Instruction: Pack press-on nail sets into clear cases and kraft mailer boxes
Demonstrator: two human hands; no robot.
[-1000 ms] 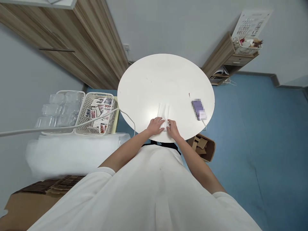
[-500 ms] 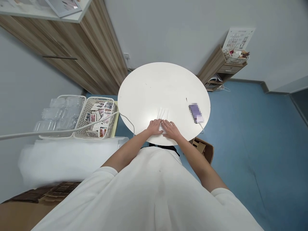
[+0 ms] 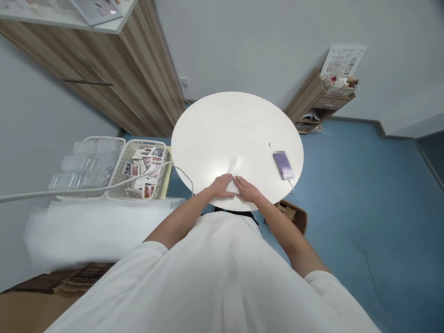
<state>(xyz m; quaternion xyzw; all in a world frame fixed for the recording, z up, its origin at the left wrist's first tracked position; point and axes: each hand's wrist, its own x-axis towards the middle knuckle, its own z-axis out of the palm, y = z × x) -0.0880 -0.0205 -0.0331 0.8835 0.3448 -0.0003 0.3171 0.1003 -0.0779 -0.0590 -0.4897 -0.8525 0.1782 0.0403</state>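
Note:
At the near edge of the white round table (image 3: 208, 134), a thin white, slightly see-through sheet (image 3: 237, 166) lies folded over into a small bundle. It looks like foam wrap, but what it encloses, if anything, does not show. My left hand (image 3: 222, 186) grips the bundle from the left, fingers pressed together and thumb on the near side. From the right, my right hand (image 3: 247, 189) holds it with fingers curled over its edge. Both sets of fingertips nearly meet above it.
A purple phone-like object (image 3: 282, 163), pixelated, lies right with a cable. Left stand a basket of press-on nail cards (image 3: 145, 169), clear plastic boxes (image 3: 86, 162) and a stack of white sheets (image 3: 104, 231). A cardboard box (image 3: 294, 215) sits below the table's right side.
My fingers have drawn slightly apart over the bundle, showing more of the white sheet between them. The sheet's far part has shifted and looks smeared by motion.

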